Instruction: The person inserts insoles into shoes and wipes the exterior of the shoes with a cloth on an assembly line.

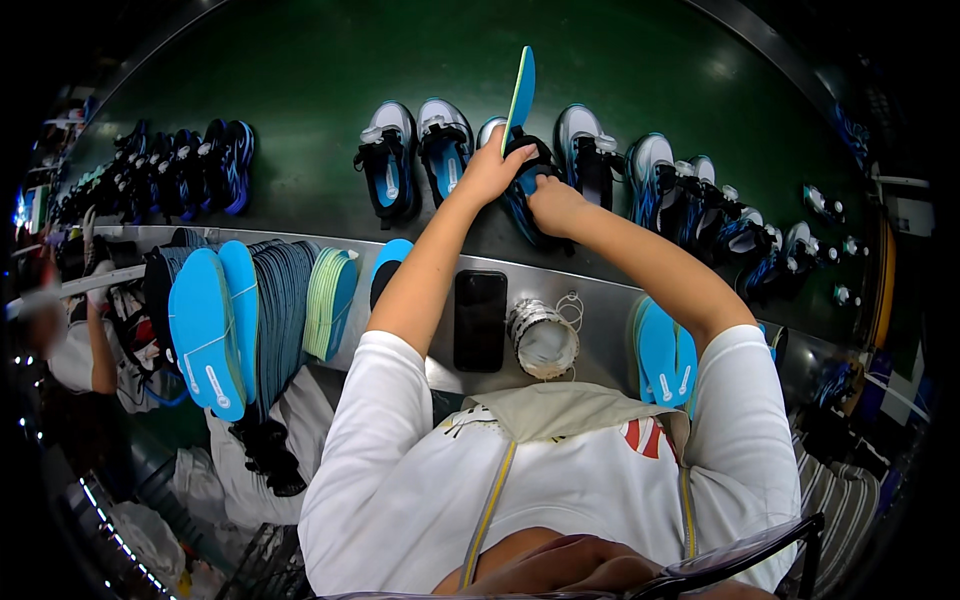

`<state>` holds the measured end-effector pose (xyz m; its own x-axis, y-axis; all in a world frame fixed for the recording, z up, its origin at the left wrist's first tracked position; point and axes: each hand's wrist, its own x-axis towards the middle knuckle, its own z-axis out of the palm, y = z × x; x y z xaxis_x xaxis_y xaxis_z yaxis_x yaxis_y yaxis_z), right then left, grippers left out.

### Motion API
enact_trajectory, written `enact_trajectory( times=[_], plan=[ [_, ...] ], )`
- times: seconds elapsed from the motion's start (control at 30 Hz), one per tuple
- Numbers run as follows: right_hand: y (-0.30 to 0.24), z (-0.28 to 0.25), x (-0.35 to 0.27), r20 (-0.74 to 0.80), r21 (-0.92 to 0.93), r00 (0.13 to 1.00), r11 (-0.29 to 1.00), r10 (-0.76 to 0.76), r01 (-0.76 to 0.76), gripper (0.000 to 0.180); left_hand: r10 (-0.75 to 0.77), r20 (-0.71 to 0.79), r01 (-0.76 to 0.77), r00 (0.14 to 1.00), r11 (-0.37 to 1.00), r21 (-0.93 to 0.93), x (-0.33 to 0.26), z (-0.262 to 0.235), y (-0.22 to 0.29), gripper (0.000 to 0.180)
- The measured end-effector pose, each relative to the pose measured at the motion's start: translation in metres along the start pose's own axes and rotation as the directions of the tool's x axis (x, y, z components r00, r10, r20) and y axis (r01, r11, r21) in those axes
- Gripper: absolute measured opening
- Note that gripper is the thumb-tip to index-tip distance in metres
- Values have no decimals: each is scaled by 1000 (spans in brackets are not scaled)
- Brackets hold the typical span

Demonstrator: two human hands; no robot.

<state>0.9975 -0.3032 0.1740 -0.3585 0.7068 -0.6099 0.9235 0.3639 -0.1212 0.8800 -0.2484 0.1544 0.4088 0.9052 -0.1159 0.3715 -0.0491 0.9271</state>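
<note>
A broad green-topped desk (300,60) runs under and beyond the fingers of the left hand (487,173) and the right hand (562,208). Nearer the person's body than the fingers lies a shiny metal ledge (605,330). A long row of black, grey and blue sports shoes (702,212) stretches right of the fingers, and a row of dark shoes with blue soles (190,165) stands well to their left. A thick upright stack of blue-faced insoles (285,300) is left of the fingers and closer to the body; a smaller blue bunch (660,350) is to their right. Directly at the fingers is a black sports shoe with a grey toe (521,212); the right fingers reach its opening, their tips partly hidden, so whether they grip cannot be told. The left fingers are closed on a thin blue insole with a pale green edge (521,92), which points up and away above the shoe. Bodyward of the fingers lie a black rectangular phone (480,320) and, beside it, a round silvery container (522,322).
</note>
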Motion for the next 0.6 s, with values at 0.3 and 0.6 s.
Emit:
enact_trajectory(
  times=[0.3,0.6],
  plan=[
    [0,-2,13,152,-40,988,998,-31,38,38,31,-125,-34,992,999,-29,-2,14,3,43],
    [12,46,79,-32,360,988,924,151,-130,41,427,-330,-299,842,878,374,-19,51,7,45]
  ],
)
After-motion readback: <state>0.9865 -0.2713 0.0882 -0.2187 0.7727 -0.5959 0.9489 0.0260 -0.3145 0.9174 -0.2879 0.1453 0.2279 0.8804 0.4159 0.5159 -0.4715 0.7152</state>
